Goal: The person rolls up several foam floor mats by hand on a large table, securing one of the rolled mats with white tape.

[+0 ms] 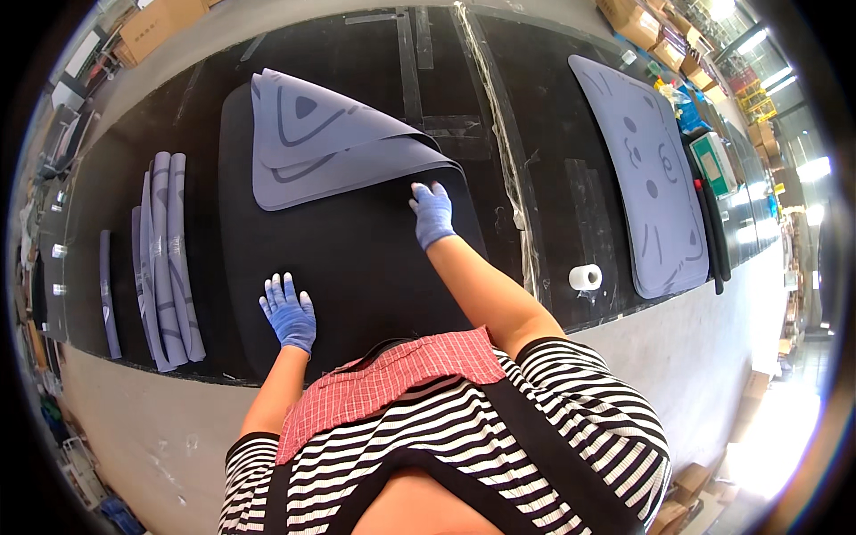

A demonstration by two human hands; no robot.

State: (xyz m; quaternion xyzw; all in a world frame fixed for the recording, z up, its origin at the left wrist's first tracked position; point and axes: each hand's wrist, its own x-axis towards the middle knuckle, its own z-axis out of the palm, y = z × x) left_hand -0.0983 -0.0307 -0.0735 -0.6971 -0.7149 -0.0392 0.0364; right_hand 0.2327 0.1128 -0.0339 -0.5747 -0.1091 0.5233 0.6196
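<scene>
Black mat (357, 259) lies flat under both our gloved palms, left hand (289, 312) and right hand (432, 212) spread wide pinning it, folded grey mat (330, 143) just beyond right fingertips.

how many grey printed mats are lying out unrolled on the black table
2: one folded back on itself on the black underside under the right hand at, one lying flat at the table's right end. Rolled ones at the left may hide more.

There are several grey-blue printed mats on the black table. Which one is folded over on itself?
The grey-blue printed rubber mat beside the right hand, folded on the black mat. The grey-blue mat at the far right lies flat; the left ones are rolled.
</scene>
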